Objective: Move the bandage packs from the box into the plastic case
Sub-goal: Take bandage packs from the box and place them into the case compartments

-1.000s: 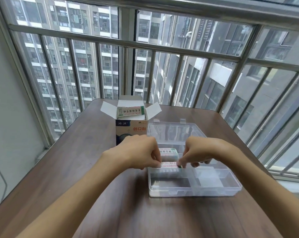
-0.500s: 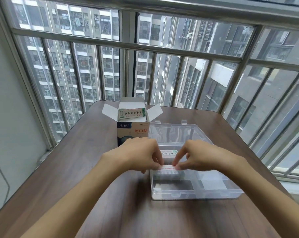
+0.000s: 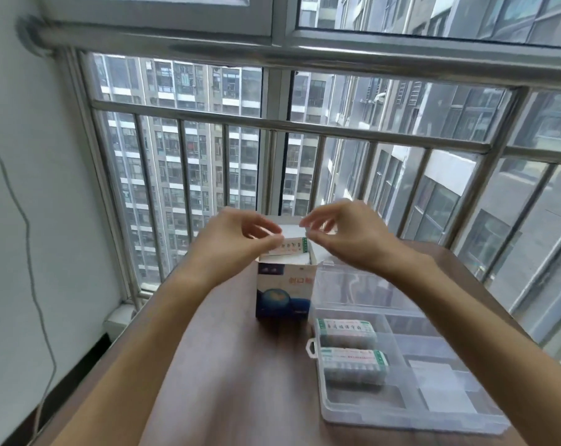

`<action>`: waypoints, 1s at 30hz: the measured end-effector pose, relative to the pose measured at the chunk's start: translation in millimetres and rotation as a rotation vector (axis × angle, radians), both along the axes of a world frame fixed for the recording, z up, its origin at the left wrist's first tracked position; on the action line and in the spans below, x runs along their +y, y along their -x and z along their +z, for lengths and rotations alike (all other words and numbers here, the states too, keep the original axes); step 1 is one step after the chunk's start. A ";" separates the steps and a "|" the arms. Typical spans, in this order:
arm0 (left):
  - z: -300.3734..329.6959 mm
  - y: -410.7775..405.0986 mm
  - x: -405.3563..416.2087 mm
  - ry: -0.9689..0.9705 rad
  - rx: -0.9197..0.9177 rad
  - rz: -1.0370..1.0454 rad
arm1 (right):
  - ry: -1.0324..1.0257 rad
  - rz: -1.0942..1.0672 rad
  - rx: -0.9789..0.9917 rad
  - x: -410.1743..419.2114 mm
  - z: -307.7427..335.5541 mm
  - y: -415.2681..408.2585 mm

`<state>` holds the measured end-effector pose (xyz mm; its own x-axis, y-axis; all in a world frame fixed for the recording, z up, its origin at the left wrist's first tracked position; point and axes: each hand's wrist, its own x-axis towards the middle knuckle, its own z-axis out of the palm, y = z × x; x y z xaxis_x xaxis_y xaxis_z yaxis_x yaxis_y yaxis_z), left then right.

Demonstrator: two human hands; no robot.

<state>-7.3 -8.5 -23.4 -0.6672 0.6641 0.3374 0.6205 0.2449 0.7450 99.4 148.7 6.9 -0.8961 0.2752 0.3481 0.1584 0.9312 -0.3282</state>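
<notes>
Bandage packs: we see two (image 3: 346, 329) (image 3: 353, 358) lying in the left compartments of the open plastic case (image 3: 411, 410) on the wooden table (image 3: 240, 381), a barred window (image 3: 305, 156) behind. A third pack (image 3: 292, 246) sticks up from the open box (image 3: 284, 292) just left of the case. Our left hand (image 3: 237, 239) touches that pack with loosely curled fingers; our right hand (image 3: 346, 233) hovers beside it, relaxed, holding nothing.

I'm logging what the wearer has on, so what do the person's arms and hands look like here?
Both forearms are bare as far as the frame shows, with no sleeves in view. The left hand and right hand wear no gloves, and no rings, watch or bracelets show. Nails look short and unpainted.
</notes>
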 end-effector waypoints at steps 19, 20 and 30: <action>-9.3 3.2 0.1 0.233 0.319 0.167 | -0.014 0.117 0.046 -0.3 -19.1 22.6; -10.1 1.3 0.8 0.202 0.330 0.176 | 0.012 0.118 0.002 -2.2 -16.7 24.5; -16.8 7.3 -0.1 0.307 0.194 0.165 | -0.405 0.063 -0.521 -4.8 -9.2 43.1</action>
<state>-14.6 -8.6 -40.3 -0.7166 0.6432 0.2698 0.6762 0.5459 0.4947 56.3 143.9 -2.3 -0.9854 0.1549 -0.0700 0.1427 0.9776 0.1549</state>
